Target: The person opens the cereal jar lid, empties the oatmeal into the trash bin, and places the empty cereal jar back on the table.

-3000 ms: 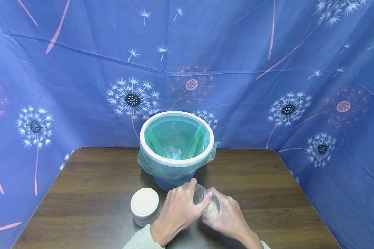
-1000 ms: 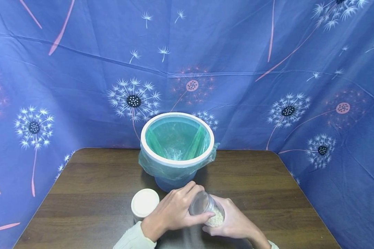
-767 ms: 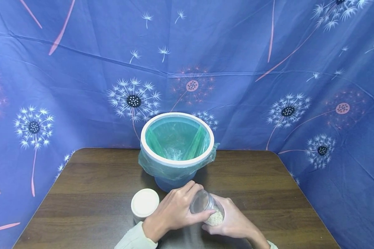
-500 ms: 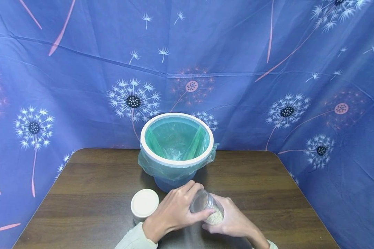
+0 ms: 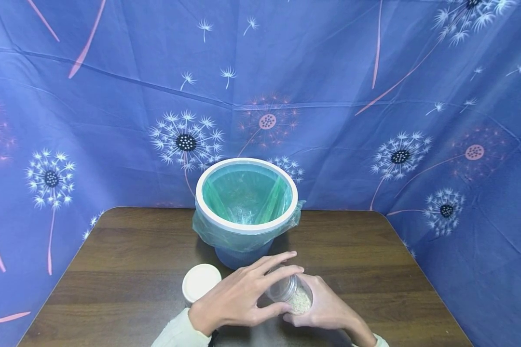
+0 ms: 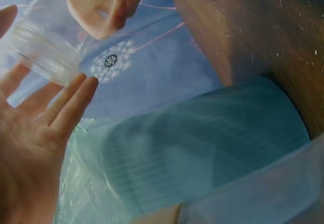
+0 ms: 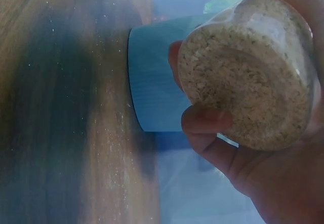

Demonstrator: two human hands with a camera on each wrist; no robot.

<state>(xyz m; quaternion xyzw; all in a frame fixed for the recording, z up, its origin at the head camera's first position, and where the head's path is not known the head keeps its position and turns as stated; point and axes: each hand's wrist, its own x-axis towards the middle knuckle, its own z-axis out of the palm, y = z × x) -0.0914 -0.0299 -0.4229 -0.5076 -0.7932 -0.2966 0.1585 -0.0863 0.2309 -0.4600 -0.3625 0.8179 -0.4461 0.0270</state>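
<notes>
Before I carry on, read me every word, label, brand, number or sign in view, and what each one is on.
None: no text can be read in any view.
Clear jar: no lettering on the parts that show.
White-lidded container: lid unprinted; side mostly hidden.
Bin: no readable marking.
Blue backdrop: printed dandelions only, no lettering.

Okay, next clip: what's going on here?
A person's right hand grips a tilted clear jar of pale flakes; the left hand spreads its fingers around the top end. Whether a lid is on is unclear. On the table, a lined bin stands beyond, a white-topped container to the left.
</notes>
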